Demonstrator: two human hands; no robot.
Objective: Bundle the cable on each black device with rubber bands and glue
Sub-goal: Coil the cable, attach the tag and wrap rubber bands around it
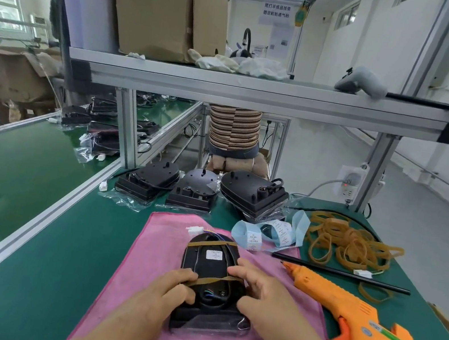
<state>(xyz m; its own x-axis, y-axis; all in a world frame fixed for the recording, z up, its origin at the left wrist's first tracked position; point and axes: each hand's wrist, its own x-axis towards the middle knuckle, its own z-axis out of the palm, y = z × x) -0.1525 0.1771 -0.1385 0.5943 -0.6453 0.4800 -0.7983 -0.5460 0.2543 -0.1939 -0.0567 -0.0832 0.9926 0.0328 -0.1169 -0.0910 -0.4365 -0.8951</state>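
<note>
A black device with a white label lies on a pink cloth. One rubber band crosses its far end. A second rubber band is stretched across its middle. My left hand pinches this band at the device's left edge. On the right edge my right hand curls its fingers over the same band. The cable's white connector sticks out past the far end. An orange glue gun lies to the right of the cloth.
Three more black devices in plastic bags stand beyond the cloth. A heap of rubber bands and a blue label strip lie at the right. A black rod lies near the gun. A person in a striped top stands behind the frame.
</note>
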